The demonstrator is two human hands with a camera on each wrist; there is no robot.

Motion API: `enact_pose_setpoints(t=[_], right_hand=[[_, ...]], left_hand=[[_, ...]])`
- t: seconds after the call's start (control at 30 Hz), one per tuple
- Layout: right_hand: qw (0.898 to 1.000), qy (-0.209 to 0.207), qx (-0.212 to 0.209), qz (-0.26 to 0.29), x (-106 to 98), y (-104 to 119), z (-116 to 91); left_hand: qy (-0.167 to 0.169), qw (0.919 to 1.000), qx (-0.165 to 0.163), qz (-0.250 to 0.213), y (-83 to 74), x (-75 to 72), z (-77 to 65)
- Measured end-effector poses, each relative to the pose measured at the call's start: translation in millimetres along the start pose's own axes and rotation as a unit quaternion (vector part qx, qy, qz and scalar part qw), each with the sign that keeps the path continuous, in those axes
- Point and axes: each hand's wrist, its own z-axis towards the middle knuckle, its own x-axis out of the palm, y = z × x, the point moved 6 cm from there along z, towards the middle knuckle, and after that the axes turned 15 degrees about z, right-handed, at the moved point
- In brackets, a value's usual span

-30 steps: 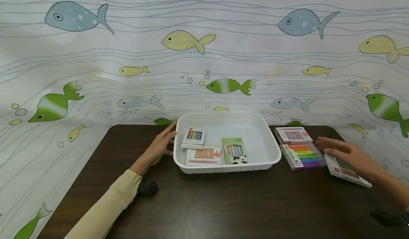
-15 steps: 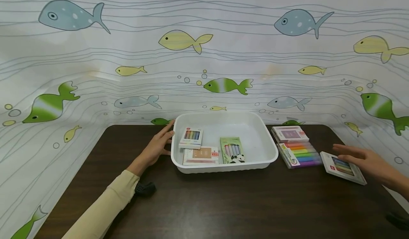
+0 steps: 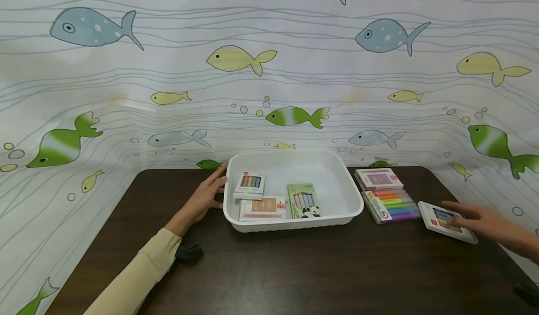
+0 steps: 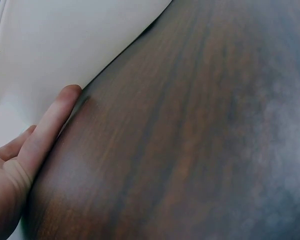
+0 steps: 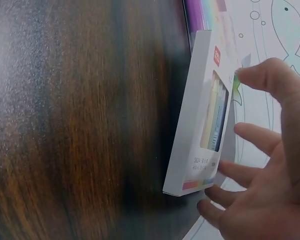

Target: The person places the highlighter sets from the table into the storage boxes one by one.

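At the left end of a white plastic tray (image 3: 353,207), my left hand (image 3: 201,200) rests its extended fingers against the outer wall. The left wrist view shows a fingertip (image 4: 70,90) right at the tray's lower edge. My right hand (image 3: 484,220) is over the right end of a white box of highlighters (image 3: 433,214) lying on the table. In the right wrist view its thumb and fingers are spread along the far side of the box (image 5: 192,125), not curled round it.
Inside the tray lie a white pen box (image 3: 248,193), a box with a brown panel (image 3: 269,207) and a green panda box (image 3: 301,198). Right of the tray are a rainbow marker pack (image 3: 391,205) and a box with a purple panel (image 3: 379,179). A fish-patterned curtain (image 3: 294,81) hangs behind the table.
My right hand has moved right, from beside the rainbow pack to the far end of the highlighter box, and lowered toward it. The left hand stays at the tray; the head view shifts slightly.
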Motion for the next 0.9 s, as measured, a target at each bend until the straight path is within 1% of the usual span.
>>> enact_pose_setpoints(t=[0.17,0.27,0.43,0.53,0.63,0.8,0.9], right_hand=[[1.000,0.010,0.020,-0.018,4,-11,1],[0.999,0.016,0.020,-0.028,4,-17,1],[0.998,0.005,-0.003,-0.057,1,-20,1],[0.998,-0.001,-0.011,-0.065,-1,-20,2],[0.998,-0.003,-0.007,-0.070,-3,-20,3],[0.996,-0.009,-0.011,-0.087,-5,-16,6],[0.997,-0.009,-0.012,-0.081,-7,-14,8]], left_hand=[[0.006,1.0000,-0.002,-0.001,3.3,2.3,-0.2],[0.005,1.0000,0.000,-0.002,3.0,3.1,-0.6],[0.004,1.0000,0.000,-0.004,1.2,3.5,-2.5],[0.004,1.0000,0.002,-0.005,0.1,3.4,-2.8],[0.001,1.0000,0.004,-0.004,-0.9,3.0,-2.6],[-0.001,1.0000,0.002,-0.003,-0.6,1.6,-1.8],[-0.001,1.0000,0.005,-0.004,-1.2,0.7,-0.9]])
